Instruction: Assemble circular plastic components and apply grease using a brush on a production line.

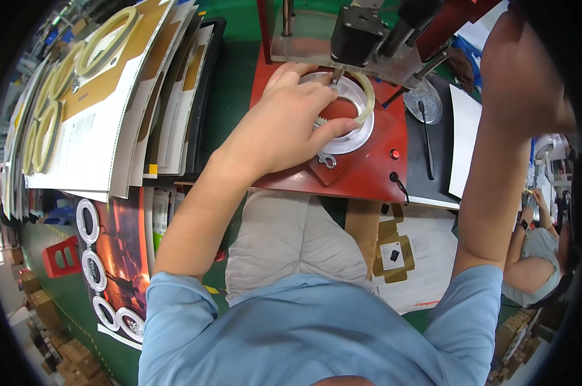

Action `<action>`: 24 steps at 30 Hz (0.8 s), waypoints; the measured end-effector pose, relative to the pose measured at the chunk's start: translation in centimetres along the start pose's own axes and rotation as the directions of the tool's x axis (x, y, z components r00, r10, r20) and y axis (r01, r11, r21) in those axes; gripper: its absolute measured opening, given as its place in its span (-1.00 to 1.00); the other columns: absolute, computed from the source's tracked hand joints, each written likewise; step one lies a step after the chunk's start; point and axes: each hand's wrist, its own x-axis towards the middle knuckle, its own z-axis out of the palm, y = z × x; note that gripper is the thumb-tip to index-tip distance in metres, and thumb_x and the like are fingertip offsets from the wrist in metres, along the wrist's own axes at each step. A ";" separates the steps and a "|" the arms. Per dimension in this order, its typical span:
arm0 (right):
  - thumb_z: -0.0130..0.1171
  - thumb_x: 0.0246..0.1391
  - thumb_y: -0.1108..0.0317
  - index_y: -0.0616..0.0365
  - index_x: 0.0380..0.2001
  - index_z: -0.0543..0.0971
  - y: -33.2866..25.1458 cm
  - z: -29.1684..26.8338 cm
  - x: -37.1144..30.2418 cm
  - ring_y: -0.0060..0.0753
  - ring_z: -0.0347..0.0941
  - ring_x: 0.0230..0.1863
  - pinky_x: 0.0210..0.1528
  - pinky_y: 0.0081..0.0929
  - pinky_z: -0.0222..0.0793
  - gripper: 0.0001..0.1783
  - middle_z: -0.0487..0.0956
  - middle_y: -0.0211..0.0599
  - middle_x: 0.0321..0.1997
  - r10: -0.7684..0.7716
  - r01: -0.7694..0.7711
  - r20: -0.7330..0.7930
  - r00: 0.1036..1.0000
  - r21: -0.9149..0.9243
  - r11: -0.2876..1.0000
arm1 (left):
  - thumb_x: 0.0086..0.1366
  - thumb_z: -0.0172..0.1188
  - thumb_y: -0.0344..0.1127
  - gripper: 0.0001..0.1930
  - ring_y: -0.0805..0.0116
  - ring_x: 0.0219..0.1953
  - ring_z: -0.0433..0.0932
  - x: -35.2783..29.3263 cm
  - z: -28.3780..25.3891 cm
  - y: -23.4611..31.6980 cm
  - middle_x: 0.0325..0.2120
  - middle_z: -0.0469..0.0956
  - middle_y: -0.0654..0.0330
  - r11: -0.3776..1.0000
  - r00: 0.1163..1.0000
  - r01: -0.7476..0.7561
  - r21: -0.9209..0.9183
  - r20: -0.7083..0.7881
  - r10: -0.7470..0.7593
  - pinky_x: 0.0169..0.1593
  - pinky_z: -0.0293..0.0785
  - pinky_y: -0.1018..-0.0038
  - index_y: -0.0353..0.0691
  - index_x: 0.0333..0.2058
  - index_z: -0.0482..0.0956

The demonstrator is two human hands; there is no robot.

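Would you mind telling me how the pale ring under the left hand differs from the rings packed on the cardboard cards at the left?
The pale translucent ring lies loose on the white round fixture of the red press base, under the left hand; the carded rings sit mounted on overlapping cardboard cards. It is single; they are several. Both kinds are pale, thin hoops.

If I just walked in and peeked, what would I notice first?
Probably the left hand in the middle, pressing on a white ring that sits on a red press base under a metal machine head. The right hand is raised at the upper right, near the machine. On the left lie cardboard sheets bearing pale rings.
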 end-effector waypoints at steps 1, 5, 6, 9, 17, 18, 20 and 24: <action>0.01 0.41 0.52 0.30 0.10 0.55 -1.9 -2.4 1.2 -0.12 0.55 0.18 0.32 -0.24 0.41 -0.72 0.63 -0.05 0.08 -0.037 0.038 0.019 0.999 -0.049 0.998 | 0.39 0.29 -0.09 -0.61 -0.13 0.35 0.32 0.0 0.2 0.2 0.04 0.65 -0.04 0.999 0.999 -0.031 -0.040 -0.022 0.030 0.38 0.22 0.08 -0.31 -0.01 0.65; 0.00 0.41 0.53 0.29 0.12 0.54 -9.0 0.4 1.8 -0.13 0.55 0.19 0.33 -0.24 0.40 -0.71 0.62 -0.05 0.09 -0.107 0.109 0.041 0.993 -0.072 0.991 | 0.36 0.31 -0.22 -0.68 -0.10 0.30 0.36 -1.5 0.5 0.1 0.06 0.64 -0.01 0.998 0.987 -0.056 -0.040 -0.153 0.049 0.34 0.31 0.11 -0.29 -0.01 0.65; 0.00 0.41 0.53 0.29 0.12 0.54 -13.3 4.1 0.7 -0.13 0.55 0.19 0.33 -0.24 0.40 -0.71 0.62 -0.05 0.09 -0.117 0.119 0.040 0.992 -0.063 0.991 | 0.36 0.31 -0.22 -0.68 -0.10 0.30 0.36 -2.1 0.3 -0.1 0.06 0.64 -0.01 0.998 0.986 -0.057 -0.039 -0.158 0.050 0.34 0.31 0.11 -0.29 -0.01 0.65; -0.01 0.41 0.53 0.29 0.13 0.53 -18.7 7.4 -0.9 -0.13 0.54 0.20 0.33 -0.24 0.40 -0.70 0.62 -0.04 0.10 -0.139 0.140 0.035 0.990 -0.056 0.989 | 0.33 0.29 -0.42 -0.74 -0.04 0.14 0.51 -4.8 -0.7 0.0 0.01 0.64 0.02 0.992 0.962 -0.039 -0.123 -0.273 0.004 0.25 0.41 0.20 -0.30 -0.03 0.64; 0.29 0.21 0.25 0.20 0.15 0.59 -18.9 5.6 -16.1 0.08 0.21 0.47 0.45 0.12 0.03 -0.53 0.42 -0.13 0.38 0.578 -0.009 0.521 0.628 -0.737 0.676 | 0.48 0.17 -0.34 -0.66 0.18 0.11 0.52 -11.8 4.5 -1.6 0.11 0.49 0.00 0.776 0.778 0.260 -0.574 -0.351 -0.521 0.20 0.45 0.33 -0.36 0.15 0.48; 0.30 0.20 0.23 0.24 0.14 0.59 -19.3 5.6 -15.6 0.08 0.20 0.47 0.45 0.12 0.03 -0.51 0.42 -0.13 0.38 0.571 0.020 0.541 0.618 -0.737 0.676 | 0.48 0.17 -0.34 -0.66 0.18 0.11 0.52 -12.0 5.1 -1.7 0.11 0.49 0.00 0.777 0.782 0.254 -0.576 -0.350 -0.516 0.20 0.45 0.33 -0.36 0.15 0.48; 0.33 0.16 0.16 0.33 0.12 0.57 -20.0 5.6 -15.0 0.08 0.16 0.50 0.49 0.12 0.00 -0.44 0.41 -0.15 0.39 0.578 0.020 0.535 0.616 -0.744 0.668 | 0.53 0.12 -0.30 -0.63 0.21 0.13 0.50 -11.9 6.0 -1.7 0.12 0.46 0.00 0.670 0.729 0.287 -0.685 -0.298 -0.616 0.24 0.42 0.34 -0.38 0.20 0.43; 0.35 0.10 -0.01 0.31 0.16 0.56 -20.0 5.8 -16.1 0.02 0.07 0.56 0.52 0.25 -0.10 -0.29 0.38 -0.18 0.43 0.593 0.054 0.568 0.571 -0.747 0.663 | 0.57 0.07 -0.31 -0.63 0.29 0.13 0.49 -12.4 5.8 -1.6 0.11 0.50 0.06 0.669 0.706 0.319 -0.671 -0.302 -0.640 0.25 0.40 0.34 -0.38 0.22 0.43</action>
